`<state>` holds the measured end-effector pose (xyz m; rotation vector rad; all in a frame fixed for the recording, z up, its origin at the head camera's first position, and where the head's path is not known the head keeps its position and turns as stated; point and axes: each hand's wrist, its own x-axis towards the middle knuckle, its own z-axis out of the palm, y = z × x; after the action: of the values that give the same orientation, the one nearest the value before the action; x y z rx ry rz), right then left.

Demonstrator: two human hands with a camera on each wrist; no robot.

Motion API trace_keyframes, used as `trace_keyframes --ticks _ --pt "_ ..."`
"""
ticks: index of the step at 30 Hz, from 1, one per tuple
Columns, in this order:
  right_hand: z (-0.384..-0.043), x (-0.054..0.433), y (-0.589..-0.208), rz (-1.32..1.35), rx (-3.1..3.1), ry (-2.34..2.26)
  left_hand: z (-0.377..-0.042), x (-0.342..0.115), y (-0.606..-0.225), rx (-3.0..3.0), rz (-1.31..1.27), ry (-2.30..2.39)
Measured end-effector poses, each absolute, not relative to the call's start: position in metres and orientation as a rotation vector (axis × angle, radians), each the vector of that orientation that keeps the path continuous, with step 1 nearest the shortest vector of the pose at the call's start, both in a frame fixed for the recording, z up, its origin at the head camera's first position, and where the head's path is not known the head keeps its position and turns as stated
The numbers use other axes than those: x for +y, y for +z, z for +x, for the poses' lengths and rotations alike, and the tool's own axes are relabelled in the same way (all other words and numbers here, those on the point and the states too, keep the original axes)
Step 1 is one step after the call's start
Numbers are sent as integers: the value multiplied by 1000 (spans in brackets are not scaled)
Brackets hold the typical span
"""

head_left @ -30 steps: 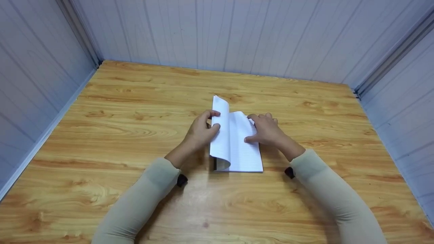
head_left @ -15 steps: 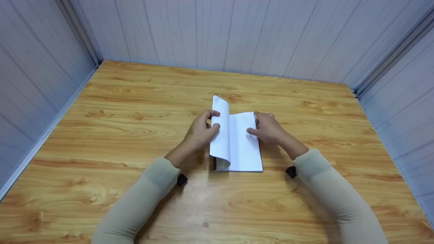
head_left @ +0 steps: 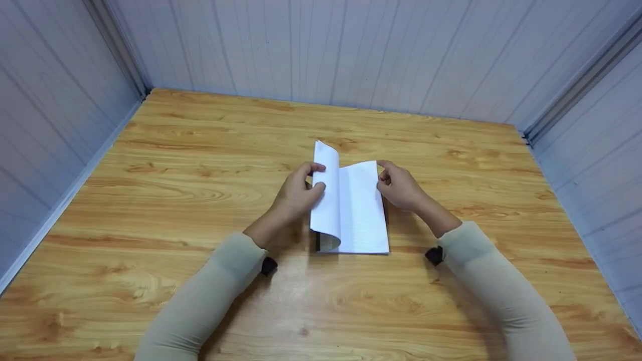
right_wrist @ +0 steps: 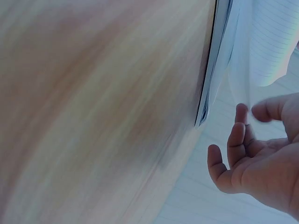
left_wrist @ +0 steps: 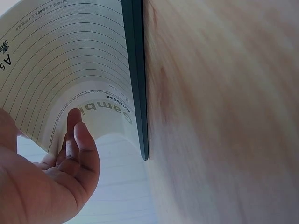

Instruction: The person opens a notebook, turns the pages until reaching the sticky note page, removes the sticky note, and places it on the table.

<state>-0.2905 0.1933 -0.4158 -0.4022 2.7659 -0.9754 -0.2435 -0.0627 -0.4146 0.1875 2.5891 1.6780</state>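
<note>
An open notebook [head_left: 363, 220] with ruled white pages lies on the wooden table. My left hand [head_left: 296, 193] grips its raised left part, thumb on the curled pages [head_left: 326, 210] and fingers behind. From below, the left wrist view shows the cream printed cover [left_wrist: 70, 51] bent upward, with a dark spine strip [left_wrist: 135, 70] along the table. At the far right corner, my right hand [head_left: 400, 188] pinches a page between thumb and forefinger. That page [right_wrist: 240, 70] stands lifted off the stack beneath in the right wrist view, the other fingers loosely curled.
The wooden table [head_left: 200, 150] surrounds the notebook. Pale panelled walls [head_left: 321, 50] rise behind and at both sides. Dark wrist cameras [head_left: 269, 266] sit under both sleeve cuffs.
My right hand has gone from lying over the right page to its far outer corner, now pinching and lifting that page slightly. The left hand keeps its hold in place.
</note>
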Motion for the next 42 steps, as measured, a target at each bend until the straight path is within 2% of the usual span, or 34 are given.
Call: trace_keyframes --ticks 14,31,42 --pt "-286 191 -416 -638 2755 -1090 -244 -63 -416 2612 201 1686" --pt "-285 179 -410 -691 2564 -1098 -244 -64 -415 2542 189 1733" --pt "-279 173 -408 -830 2530 -1058 -244 -66 -417 2491 216 1770"
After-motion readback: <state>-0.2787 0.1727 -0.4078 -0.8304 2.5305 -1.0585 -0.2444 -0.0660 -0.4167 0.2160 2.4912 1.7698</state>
